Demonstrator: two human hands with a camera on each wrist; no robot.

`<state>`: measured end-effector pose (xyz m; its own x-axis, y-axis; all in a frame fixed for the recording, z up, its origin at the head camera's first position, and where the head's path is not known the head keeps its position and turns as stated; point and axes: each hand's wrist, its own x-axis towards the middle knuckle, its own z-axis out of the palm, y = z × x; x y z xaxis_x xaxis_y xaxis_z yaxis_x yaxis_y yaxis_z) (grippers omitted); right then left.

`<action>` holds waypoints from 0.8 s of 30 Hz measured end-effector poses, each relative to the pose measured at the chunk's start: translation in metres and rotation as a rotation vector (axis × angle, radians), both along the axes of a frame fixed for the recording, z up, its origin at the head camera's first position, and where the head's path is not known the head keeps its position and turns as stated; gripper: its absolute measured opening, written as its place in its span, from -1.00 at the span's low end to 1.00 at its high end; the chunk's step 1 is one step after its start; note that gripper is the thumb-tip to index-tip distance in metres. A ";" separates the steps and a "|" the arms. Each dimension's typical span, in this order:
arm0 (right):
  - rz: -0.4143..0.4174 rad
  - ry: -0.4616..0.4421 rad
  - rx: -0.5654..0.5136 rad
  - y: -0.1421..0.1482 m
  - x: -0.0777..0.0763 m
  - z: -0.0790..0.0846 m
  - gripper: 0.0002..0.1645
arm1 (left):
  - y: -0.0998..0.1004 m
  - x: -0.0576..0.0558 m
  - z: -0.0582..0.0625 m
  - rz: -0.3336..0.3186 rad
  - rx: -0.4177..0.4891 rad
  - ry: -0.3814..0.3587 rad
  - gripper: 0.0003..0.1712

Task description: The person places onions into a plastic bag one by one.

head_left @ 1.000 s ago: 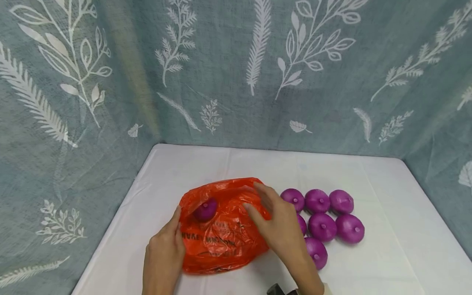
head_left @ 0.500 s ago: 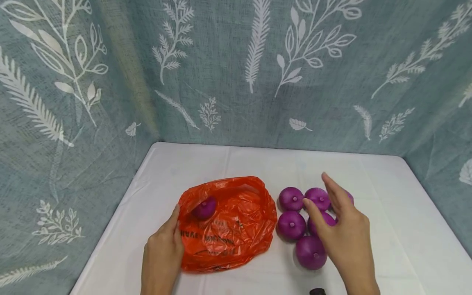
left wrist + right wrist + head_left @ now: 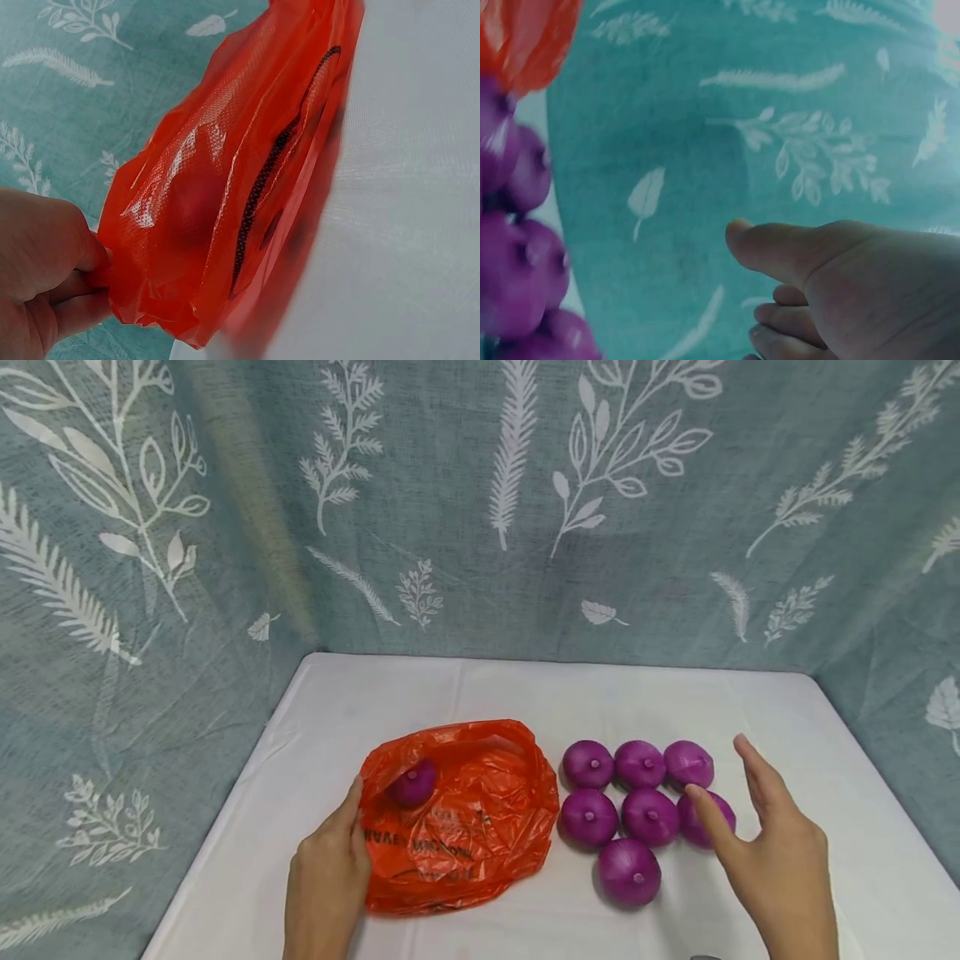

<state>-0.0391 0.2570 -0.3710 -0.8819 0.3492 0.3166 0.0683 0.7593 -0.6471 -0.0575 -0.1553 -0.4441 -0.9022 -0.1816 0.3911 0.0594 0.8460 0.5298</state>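
A red plastic bag (image 3: 487,827) with dark lettering lies with its mouth open on the white table. My left hand (image 3: 327,868) pinches its left edge; in the left wrist view the thumb and fingers (image 3: 86,281) close on the thin plastic. One purple onion (image 3: 414,783) sits inside the bag near that hand. To the right of the bag are several more, among them a front onion (image 3: 628,872) and a right-hand onion (image 3: 701,820). My right hand (image 3: 783,860) is spread and holds nothing, its thumb tip overlapping the right-hand onion in the head view.
The white table (image 3: 825,760) runs back to a blue-green cloth (image 3: 450,485) with white leaf prints, which also rises at both sides. In the right wrist view the onions (image 3: 510,270) cluster at the left, below the bag.
My right hand has moved from the bag's mouth rightward past the onions, uncovering them. My left hand keeps its hold on the bag's edge.
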 end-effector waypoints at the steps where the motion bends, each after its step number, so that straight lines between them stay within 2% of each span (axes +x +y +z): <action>1: -0.003 -0.002 0.007 0.004 0.001 -0.003 -0.01 | 0.000 0.000 0.000 0.003 -0.002 -0.004 -0.38; 7: 0.007 -0.059 0.070 0.026 0.003 -0.022 0.06 | 0.000 0.001 0.000 0.014 0.003 -0.026 -0.37; 14: 0.027 -0.215 0.114 0.044 0.001 -0.044 0.20 | 0.001 0.000 0.001 0.015 0.000 -0.025 -0.37; 19: 0.073 -0.252 0.104 0.051 -0.001 -0.061 0.25 | 0.001 0.000 0.002 0.022 -0.003 -0.028 -0.37; 24: 0.088 -0.343 0.083 0.055 -0.003 -0.071 0.31 | 0.002 0.000 0.002 0.024 -0.001 -0.032 -0.36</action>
